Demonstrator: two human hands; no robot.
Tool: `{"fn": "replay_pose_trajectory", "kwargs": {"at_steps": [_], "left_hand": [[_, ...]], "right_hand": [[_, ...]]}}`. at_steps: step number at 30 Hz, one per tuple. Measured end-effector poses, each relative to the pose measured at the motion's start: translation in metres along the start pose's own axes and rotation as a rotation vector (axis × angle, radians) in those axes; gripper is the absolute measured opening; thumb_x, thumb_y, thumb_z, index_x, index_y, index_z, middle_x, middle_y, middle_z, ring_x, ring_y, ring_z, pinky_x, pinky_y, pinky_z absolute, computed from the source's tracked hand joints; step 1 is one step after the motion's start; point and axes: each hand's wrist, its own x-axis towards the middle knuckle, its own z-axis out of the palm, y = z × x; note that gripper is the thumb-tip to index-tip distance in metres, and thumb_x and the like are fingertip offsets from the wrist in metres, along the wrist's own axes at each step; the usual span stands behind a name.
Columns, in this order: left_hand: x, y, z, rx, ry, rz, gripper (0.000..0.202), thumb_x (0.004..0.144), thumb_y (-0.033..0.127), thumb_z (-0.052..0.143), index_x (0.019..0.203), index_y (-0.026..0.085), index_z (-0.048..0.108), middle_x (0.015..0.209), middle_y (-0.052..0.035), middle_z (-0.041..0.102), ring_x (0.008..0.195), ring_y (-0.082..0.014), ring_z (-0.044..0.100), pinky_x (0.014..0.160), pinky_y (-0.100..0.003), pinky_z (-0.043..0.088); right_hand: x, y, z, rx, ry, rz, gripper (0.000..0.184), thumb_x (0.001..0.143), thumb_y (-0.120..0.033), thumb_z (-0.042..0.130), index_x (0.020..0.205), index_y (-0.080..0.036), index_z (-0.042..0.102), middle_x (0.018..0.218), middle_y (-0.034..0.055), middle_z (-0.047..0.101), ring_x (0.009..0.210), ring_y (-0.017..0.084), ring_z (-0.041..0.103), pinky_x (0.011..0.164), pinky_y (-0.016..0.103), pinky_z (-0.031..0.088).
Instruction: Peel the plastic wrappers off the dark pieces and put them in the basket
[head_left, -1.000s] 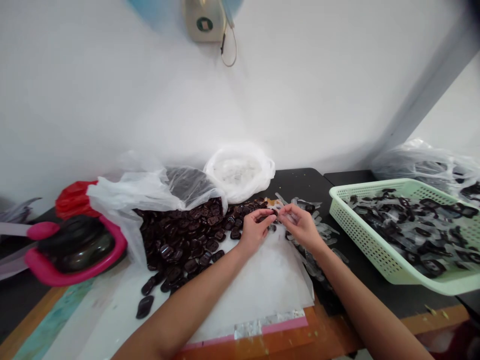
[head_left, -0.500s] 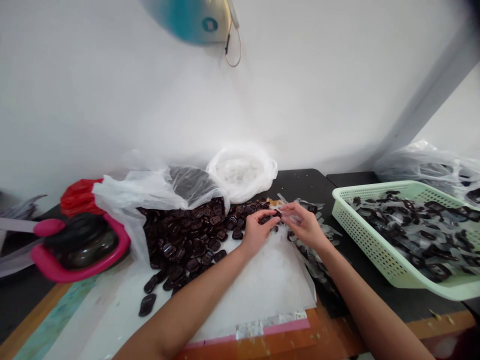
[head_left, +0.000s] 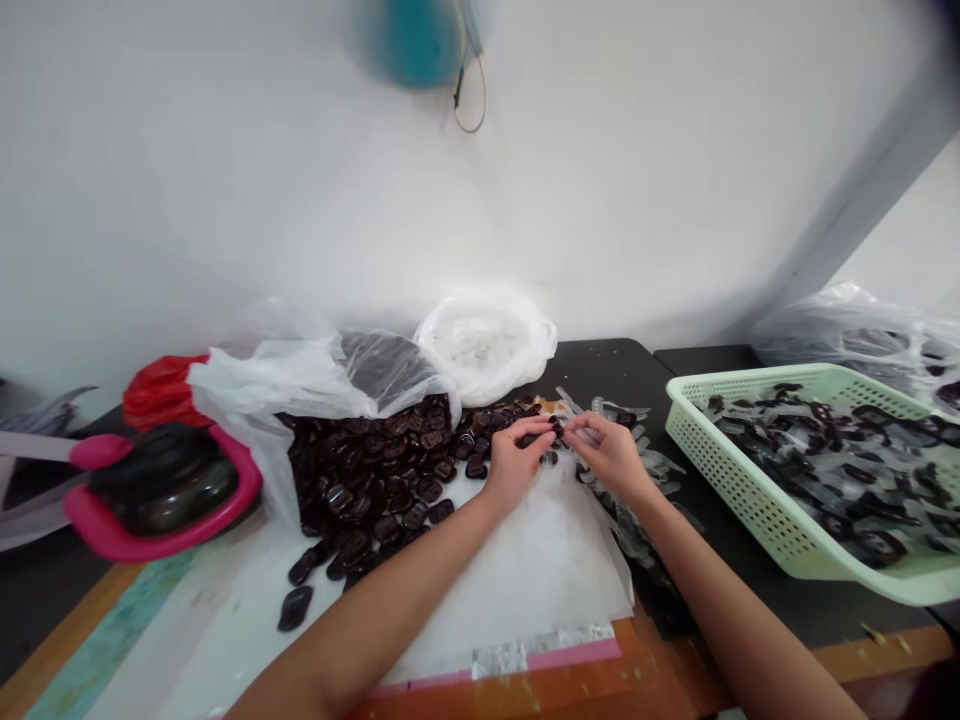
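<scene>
My left hand (head_left: pixel 516 462) is closed, thumb and fingers pinching a small dark brown glossy piece (head_left: pixel 556 426) at the far edge of the white sheet. Close beside it, my right hand (head_left: pixel 611 458) is closed too, its fingertips round a clear plastic strip (head_left: pixel 577 432) that meets the dark piece. The fingers hide most of both. Left of my hands, a heap of similar dark rounded pieces (head_left: pixel 390 470) spills from a white plastic bag (head_left: pixel 262 385). Dark pieces with clear strips (head_left: pixel 626 520) lie under and beside my right forearm.
A pale green perforated basket (head_left: pixel 757 515) at right holds many dark pieces with clear strips. Behind the heap stands a white bag-lined bowl (head_left: pixel 487 390). At left are a pink-rimmed dark object (head_left: pixel 161 535) and a red bag (head_left: pixel 161 390). White paper (head_left: pixel 517 570) covers the front.
My right fingertips have shifted slightly at the dark piece, which now shows more between the hands. The blue object on the wall looks different in shape.
</scene>
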Motion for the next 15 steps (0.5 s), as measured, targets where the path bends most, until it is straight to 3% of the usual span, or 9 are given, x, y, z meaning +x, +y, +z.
{"fn": "replay_pose_trajectory", "kwargs": {"at_steps": [4, 8, 12, 15], "left_hand": [[0.0031, -0.0071, -0.0019, 0.017, -0.002, -0.021, 0.020, 0.063, 0.031, 0.073, 0.071, 0.013, 0.070, 0.109, -0.0098, 0.061, 0.044, -0.0023, 0.042, 0.036, -0.020, 0.023], [0.0032, -0.0094, -0.0012, 0.023, 0.024, -0.030, 0.019, 0.063, 0.030, 0.074, 0.067, 0.012, 0.069, 0.103, -0.0091, 0.062, 0.046, -0.0028, 0.043, 0.039, -0.020, 0.028], [0.0023, -0.0051, -0.0013, 0.077, 0.071, 0.041, 0.012, 0.062, 0.025, 0.074, 0.066, 0.014, 0.068, 0.090, -0.0065, 0.064, 0.060, -0.0106, 0.053, 0.055, -0.024, 0.041], [0.0011, -0.0001, -0.0035, 0.242, 0.048, 0.238, 0.005, 0.068, 0.019, 0.070, 0.072, 0.017, 0.068, 0.082, -0.0049, 0.063, 0.078, -0.0163, 0.057, 0.073, -0.028, 0.044]], "right_hand": [[-0.0013, -0.0044, 0.0004, -0.063, 0.002, -0.033, 0.014, 0.082, -0.032, 0.055, 0.084, -0.020, 0.064, 0.081, 0.0031, 0.067, 0.068, 0.018, 0.059, 0.060, 0.026, 0.043], [-0.0022, -0.0070, 0.0025, -0.093, 0.003, -0.048, 0.014, 0.083, -0.031, 0.054, 0.083, -0.020, 0.063, 0.080, 0.0026, 0.067, 0.063, 0.017, 0.057, 0.058, 0.026, 0.042], [-0.0038, -0.0067, 0.0057, -0.109, 0.017, -0.047, 0.011, 0.082, -0.028, 0.054, 0.082, -0.020, 0.062, 0.075, 0.0011, 0.065, 0.057, 0.014, 0.053, 0.054, 0.024, 0.040], [-0.0047, -0.0058, 0.0066, -0.108, 0.012, -0.040, 0.010, 0.082, -0.027, 0.055, 0.081, -0.020, 0.062, 0.074, 0.0005, 0.065, 0.055, 0.013, 0.051, 0.054, 0.024, 0.039]]}}
